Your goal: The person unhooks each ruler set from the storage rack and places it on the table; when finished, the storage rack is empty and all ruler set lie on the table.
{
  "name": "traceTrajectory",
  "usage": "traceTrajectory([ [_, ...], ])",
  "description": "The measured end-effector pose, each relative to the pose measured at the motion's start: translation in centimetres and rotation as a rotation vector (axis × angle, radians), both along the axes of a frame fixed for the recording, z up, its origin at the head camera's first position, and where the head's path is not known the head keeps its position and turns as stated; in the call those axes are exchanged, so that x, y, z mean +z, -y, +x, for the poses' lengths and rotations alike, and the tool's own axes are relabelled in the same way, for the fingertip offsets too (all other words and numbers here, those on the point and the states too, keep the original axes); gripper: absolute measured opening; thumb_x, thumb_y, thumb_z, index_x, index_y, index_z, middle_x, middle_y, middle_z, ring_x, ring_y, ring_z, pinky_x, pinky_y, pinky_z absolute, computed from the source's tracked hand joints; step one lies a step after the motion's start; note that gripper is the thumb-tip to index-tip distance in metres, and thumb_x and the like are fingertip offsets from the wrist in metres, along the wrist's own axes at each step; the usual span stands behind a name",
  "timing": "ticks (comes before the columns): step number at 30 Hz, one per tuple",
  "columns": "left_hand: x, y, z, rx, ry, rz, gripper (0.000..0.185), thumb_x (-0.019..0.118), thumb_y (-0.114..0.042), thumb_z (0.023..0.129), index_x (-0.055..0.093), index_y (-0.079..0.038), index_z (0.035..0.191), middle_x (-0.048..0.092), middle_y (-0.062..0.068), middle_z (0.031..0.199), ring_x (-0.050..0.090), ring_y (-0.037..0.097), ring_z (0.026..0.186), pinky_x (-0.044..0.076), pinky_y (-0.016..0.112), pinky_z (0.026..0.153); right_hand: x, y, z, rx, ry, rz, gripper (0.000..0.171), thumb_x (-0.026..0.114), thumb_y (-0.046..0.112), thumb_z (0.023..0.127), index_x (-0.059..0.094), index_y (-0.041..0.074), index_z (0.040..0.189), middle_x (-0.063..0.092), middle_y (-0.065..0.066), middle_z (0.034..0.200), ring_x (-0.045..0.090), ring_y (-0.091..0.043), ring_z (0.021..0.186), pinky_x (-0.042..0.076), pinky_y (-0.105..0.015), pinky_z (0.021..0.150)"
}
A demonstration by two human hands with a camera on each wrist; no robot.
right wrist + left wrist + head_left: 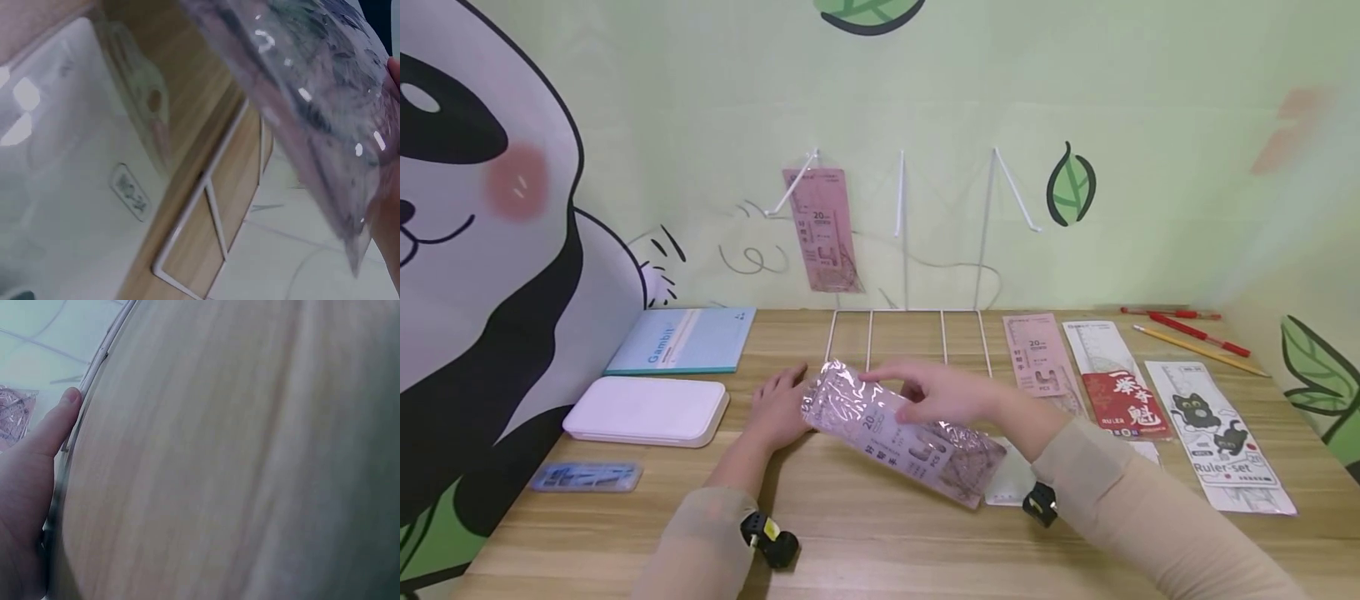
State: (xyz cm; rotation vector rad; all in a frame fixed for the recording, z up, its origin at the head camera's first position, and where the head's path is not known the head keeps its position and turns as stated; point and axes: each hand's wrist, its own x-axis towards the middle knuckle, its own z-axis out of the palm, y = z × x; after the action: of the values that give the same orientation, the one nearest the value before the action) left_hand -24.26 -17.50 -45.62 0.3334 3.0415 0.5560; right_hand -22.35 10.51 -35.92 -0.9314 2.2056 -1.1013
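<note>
My right hand (pixel 951 392) holds a pink ruler-set packet (pixel 887 446) in shiny clear wrap, tilted over the table's middle. In the right wrist view the crinkled packet (pixel 306 94) fills the upper right. My left hand (pixel 778 408) rests on the table by the packet's left end, its fingers toward the back. The left wrist view shows the left hand (pixel 25 494) with its thumb straight. A white wire rack (pixel 906 311) stands behind both hands; a similar pink packet (pixel 820 196) hangs from its left hook.
At right lie another pink packet (pixel 1033 350), a red-and-white ruler packet (pixel 1112 367), a cat ruler-set packet (pixel 1213 433), red pens (pixel 1198 333) and a pencil (pixel 1198 351). At left are a blue notebook (pixel 681 340), a white case (pixel 643 410) and a small blue box (pixel 586 477).
</note>
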Motion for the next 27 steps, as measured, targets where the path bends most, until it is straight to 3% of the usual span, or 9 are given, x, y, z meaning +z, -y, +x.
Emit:
traceTrajectory([
  [5, 0.0, -0.1, 0.0, -0.002, -0.014, -0.013, 0.065, 0.062, -0.043, 0.084, 0.042, -0.024, 0.143, 0.027, 0.016, 0.150, 0.022, 0.045, 0.133, 0.015, 0.063, 0.102, -1.1, 0.3, 0.3, 0.056, 0.015, 0.018, 0.064, 0.062, 0.007, 0.087, 0.041, 0.037, 0.140, 0.043, 0.005, 0.139, 0.058, -0.017, 0.095, 0.050, -0.033, 0.078],
  [9, 0.0, -0.2, 0.0, 0.015, -0.005, -0.010, 0.068, 0.064, -0.041, 0.081, 0.041, -0.025, 0.143, 0.028, 0.016, 0.150, 0.022, 0.045, 0.133, 0.015, 0.062, 0.102, -1.9, 0.8, 0.3, 0.133, -0.075, 0.071, 0.062, 0.063, 0.008, 0.087, 0.042, 0.031, 0.141, 0.043, 0.003, 0.140, 0.057, -0.015, 0.102, 0.047, -0.032, 0.085],
  [16, 0.1, 0.0, 0.0, -0.006, -0.018, 0.010, 0.076, 0.060, -0.062, 0.080, 0.042, -0.023, 0.143, 0.028, 0.018, 0.149, 0.022, 0.045, 0.133, 0.015, 0.064, 0.101, -3.0, 1.8, 0.3, 0.225, -0.152, 0.131, 0.061, 0.064, 0.007, 0.085, 0.045, 0.026, 0.140, 0.042, -0.001, 0.142, 0.050, -0.019, 0.117, 0.043, -0.033, 0.093],
  [21, 0.1, 0.0, 0.0, -0.015, -0.025, 0.013, 0.077, 0.059, -0.063, 0.080, 0.043, -0.022, 0.142, 0.029, 0.019, 0.148, 0.023, 0.046, 0.132, 0.015, 0.064, 0.101, -3.6, 2.4, 0.3, 0.243, -0.172, 0.184, 0.063, 0.064, 0.009, 0.083, 0.044, 0.027, 0.140, 0.040, -0.001, 0.145, 0.040, -0.017, 0.128, 0.032, -0.038, 0.104],
  [27, 0.1, 0.1, 0.0, -0.015, -0.016, 0.014, 0.076, 0.060, -0.062, 0.080, 0.043, -0.023, 0.142, 0.029, 0.018, 0.149, 0.023, 0.046, 0.132, 0.016, 0.064, 0.101, -4.4, 3.4, 0.2, 0.265, -0.193, 0.195, 0.063, 0.066, 0.009, 0.080, 0.047, 0.026, 0.138, 0.043, 0.002, 0.140, 0.042, -0.011, 0.123, 0.032, -0.032, 0.102],
])
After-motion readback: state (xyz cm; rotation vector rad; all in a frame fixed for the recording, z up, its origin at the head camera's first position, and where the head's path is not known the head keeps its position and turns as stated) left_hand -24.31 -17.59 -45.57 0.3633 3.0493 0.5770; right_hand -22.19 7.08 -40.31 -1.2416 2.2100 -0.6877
